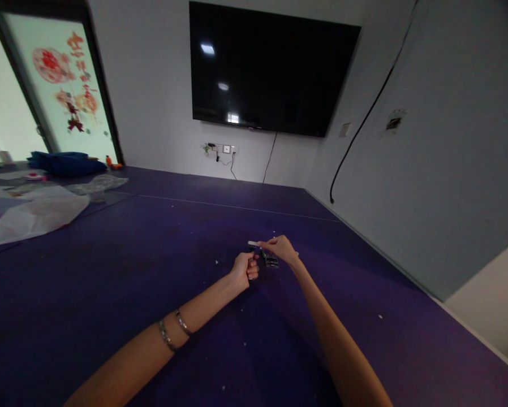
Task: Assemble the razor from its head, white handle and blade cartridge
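White piece [253, 243] sat at the right hand's [282, 249] pinched fingertips, over the purple table [152, 254], well in from its far and right edges. The left hand [244, 268] was curled around a mostly hidden item [250, 261], beside a dark part [271, 262]. Handling small parts seemed in hand, calling for a steady pinch.

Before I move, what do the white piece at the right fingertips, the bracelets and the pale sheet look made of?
White piece: maybe matte plastic, plain and pale; too small to be sure.
Bracelets: likely polished metal, from the silvery glints.
Pale sheet: probably thin plastic film, crinkled and partly see-through.
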Demonstrator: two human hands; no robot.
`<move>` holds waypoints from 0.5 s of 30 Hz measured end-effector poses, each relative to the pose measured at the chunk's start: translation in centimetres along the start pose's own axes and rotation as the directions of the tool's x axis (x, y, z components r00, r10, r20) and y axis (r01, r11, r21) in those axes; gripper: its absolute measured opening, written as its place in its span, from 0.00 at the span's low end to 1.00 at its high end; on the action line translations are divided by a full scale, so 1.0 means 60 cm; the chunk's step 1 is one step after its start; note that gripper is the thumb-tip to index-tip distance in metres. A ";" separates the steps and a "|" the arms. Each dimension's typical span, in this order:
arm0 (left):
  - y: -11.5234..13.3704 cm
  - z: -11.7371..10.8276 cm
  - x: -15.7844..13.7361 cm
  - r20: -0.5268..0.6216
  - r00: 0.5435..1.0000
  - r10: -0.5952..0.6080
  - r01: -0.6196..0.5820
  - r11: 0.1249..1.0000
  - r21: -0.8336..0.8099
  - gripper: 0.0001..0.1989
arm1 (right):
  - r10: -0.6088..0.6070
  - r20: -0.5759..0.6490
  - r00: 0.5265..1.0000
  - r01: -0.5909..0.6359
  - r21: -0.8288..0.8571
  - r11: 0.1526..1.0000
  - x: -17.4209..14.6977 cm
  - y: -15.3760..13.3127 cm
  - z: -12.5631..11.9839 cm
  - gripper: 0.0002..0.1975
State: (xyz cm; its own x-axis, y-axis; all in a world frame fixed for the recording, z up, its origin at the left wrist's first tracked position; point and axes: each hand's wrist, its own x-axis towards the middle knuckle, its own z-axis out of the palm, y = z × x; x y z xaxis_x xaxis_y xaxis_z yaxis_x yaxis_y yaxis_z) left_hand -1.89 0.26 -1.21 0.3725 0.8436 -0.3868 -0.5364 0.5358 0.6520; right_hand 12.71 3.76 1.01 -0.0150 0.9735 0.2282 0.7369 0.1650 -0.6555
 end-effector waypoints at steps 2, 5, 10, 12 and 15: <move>0.001 0.000 -0.001 -0.002 1.000 0.001 -0.001 1.000 -0.006 0.12 | 0.000 -0.006 1.000 -0.001 -0.002 1.000 -0.001 -0.001 -0.001 0.24; 0.001 0.000 -0.002 0.002 1.000 0.004 -0.004 1.000 -0.017 0.12 | -0.014 0.049 0.999 0.013 0.022 1.000 -0.003 -0.003 -0.003 0.25; 0.003 0.001 -0.005 0.003 1.000 -0.003 0.003 1.000 -0.031 0.12 | 0.000 0.008 1.000 0.000 0.011 1.000 -0.002 0.000 -0.004 0.24; 0.004 0.001 -0.006 0.008 1.000 -0.007 0.007 0.999 -0.040 0.12 | -0.033 0.072 0.997 0.028 0.061 0.998 0.001 0.006 -0.002 0.26; 0.005 0.000 -0.005 0.012 1.000 -0.021 0.022 0.998 -0.053 0.12 | -0.037 0.110 0.993 0.028 0.083 0.996 0.005 0.014 0.000 0.28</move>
State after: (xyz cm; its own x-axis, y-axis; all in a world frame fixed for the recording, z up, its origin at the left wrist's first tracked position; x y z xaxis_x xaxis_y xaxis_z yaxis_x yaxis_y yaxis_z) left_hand -2.15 0.14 -0.90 0.3927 0.8315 -0.3930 -0.5675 0.5553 0.6079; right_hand 13.35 4.17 0.52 -0.1160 0.9783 0.1718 0.6775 0.2044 -0.7065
